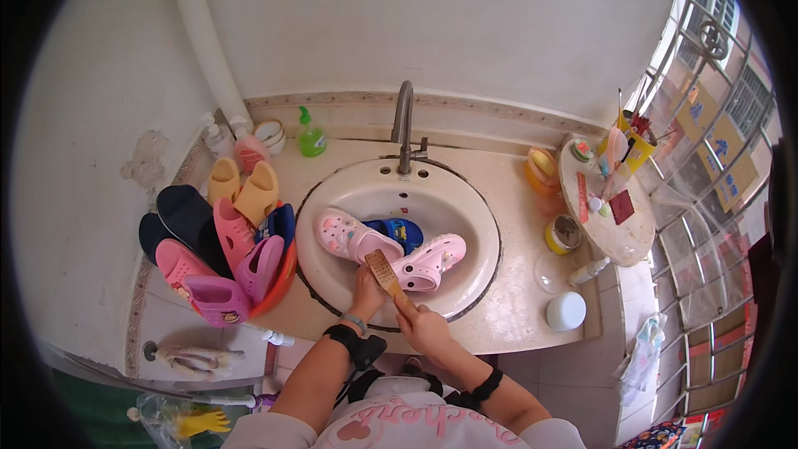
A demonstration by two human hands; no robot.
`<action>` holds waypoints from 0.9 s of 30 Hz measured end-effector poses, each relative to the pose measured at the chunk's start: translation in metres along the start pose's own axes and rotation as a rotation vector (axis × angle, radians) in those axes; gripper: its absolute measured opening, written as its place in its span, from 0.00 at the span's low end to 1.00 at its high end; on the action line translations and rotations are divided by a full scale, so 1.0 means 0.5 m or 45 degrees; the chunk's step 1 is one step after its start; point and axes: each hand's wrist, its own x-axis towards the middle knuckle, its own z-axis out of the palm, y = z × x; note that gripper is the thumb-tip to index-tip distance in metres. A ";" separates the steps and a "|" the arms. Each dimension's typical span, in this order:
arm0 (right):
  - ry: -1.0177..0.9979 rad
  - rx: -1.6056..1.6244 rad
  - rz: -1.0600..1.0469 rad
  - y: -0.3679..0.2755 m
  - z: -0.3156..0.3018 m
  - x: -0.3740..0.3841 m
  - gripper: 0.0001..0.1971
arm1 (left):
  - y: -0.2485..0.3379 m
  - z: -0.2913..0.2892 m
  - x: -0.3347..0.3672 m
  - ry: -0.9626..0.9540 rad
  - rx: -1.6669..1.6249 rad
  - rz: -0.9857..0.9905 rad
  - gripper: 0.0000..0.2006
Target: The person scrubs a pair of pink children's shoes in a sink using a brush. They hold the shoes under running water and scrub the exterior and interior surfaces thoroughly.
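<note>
My right hand [426,331] is closed around the handle of a wooden brush [383,272], its head slanting away to the far left over the near part of the sink [474,224]; my left hand [367,291] is beside the brush, at the near end of the left pink clog [341,231]; the brush covers part of those fingers, so I can't tell how far they are open or whether they grip the clog; the right pink clog [435,262] lies tilted in the sink, to the right of the brush; a blue slipper [405,233] sits behind, between the two clogs; the faucet [404,120] stands at the sink's far edge; left on the desk [532,291], more slippers [195,224] fill an orange basin [288,273].
</note>
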 end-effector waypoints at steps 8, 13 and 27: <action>0.169 -0.195 0.367 0.127 -0.109 0.078 0.17 | -0.046 0.037 -0.007 0.044 0.216 -0.016 0.15; 0.098 -0.083 -0.032 0.028 -0.022 0.021 0.16 | -0.031 0.023 -0.003 0.014 0.116 -0.115 0.17; 0.146 0.091 0.432 0.132 -0.092 0.053 0.20 | 0.082 0.038 0.073 -0.197 0.404 0.301 0.33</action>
